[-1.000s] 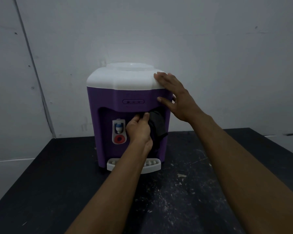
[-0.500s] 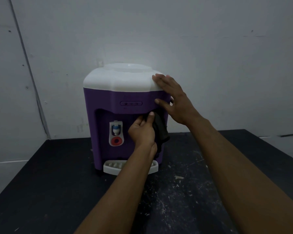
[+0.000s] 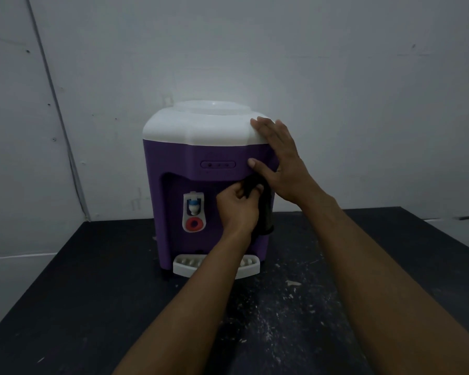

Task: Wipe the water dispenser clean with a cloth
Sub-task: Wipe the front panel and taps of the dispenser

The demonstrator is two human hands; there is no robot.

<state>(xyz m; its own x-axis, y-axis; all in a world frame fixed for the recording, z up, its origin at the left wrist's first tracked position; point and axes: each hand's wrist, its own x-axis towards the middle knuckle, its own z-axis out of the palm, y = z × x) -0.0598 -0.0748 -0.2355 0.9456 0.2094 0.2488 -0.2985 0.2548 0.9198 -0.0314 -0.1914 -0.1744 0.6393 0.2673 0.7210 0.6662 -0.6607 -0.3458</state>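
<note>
Fingers (image 3: 238,194) of left hand (image 3: 237,209) pinch cloth (image 3: 264,209) (dark) against dispenser (image 3: 173,158).

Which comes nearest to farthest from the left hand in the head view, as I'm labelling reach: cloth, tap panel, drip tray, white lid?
1. cloth, in its grip.
2. tap panel, just left.
3. drip tray, below.
4. white lid, above.

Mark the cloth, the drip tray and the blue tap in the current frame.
cloth (image 3: 266,212), head view, on the dark fold hanging below the hands.
drip tray (image 3: 186,265), head view, on its left grille section.
blue tap (image 3: 193,204), head view, on the blue collar.
</note>
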